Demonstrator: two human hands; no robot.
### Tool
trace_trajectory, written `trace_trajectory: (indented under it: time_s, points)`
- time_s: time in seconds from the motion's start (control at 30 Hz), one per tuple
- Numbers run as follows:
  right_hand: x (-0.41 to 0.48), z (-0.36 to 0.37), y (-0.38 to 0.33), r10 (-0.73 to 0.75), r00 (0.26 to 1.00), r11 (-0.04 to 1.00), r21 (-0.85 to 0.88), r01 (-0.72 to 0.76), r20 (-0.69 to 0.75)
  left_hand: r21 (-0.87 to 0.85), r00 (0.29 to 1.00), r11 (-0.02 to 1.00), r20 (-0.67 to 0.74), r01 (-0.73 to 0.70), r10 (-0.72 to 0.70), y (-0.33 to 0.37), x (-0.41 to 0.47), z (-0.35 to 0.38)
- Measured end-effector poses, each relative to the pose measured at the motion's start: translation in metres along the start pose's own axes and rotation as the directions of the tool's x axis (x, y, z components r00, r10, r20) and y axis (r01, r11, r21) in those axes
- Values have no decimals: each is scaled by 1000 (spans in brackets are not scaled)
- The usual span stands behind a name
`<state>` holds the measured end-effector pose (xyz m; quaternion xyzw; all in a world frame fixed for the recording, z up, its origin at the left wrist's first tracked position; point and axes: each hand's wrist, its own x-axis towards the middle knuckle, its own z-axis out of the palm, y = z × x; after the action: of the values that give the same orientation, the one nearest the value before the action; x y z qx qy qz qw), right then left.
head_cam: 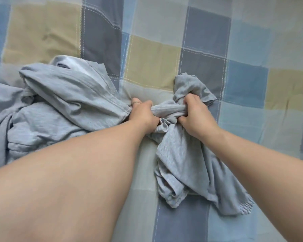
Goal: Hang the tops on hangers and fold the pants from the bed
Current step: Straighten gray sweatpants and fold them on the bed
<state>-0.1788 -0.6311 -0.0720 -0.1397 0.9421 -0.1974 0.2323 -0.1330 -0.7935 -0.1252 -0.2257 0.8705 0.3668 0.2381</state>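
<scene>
Checkered bed (156, 55): left hand (143, 114) and right hand (194, 114) both grip bunched grey pants (182, 154). Find the waistband, shake flat, then fold.

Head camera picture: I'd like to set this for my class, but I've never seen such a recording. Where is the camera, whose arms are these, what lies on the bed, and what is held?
There is no machine here. A person wears one camera on the head, looking down, so the two bare arms are their own. The left hand and right hand are close together, and both grip a bunched band of one grey garment. The elastic cuffs at its lower end suggest it is a pair of pants. It lies crumpled on a checked bedsheet. A heap of pale blue-grey clothes lies beside the left hand. No hangers are in view.
</scene>
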Motion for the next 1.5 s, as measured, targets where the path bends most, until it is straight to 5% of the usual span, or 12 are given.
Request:
trace_trajectory:
  time_s: [0.3,0.6,0.8,1.0,1.23,1.5]
  points:
    - [-79,-6,-4,118,993,989,93,-118,-4,14,980,983,83,-182,180,-8,-54,-23]
    - [-288,-20,17,298,953,949,93,-303,60,50,983,990,139,-131,123,-13,-273,48]
    - [-436,-49,29,311,951,939,154,-308,8,-16,982,983,37,-183,183,37,-424,49]
    - [-566,-123,22,353,927,844,469,-258,-126,-30,975,975,-7,-222,222,95,-551,47]
    - [-636,-230,-21,298,928,788,606,-108,-223,-150,958,954,-171,-258,232,164,-642,-6]
    - [-661,-304,-80,156,912,772,622,127,-380,-54,806,880,-431,-471,405,195,-672,-104]
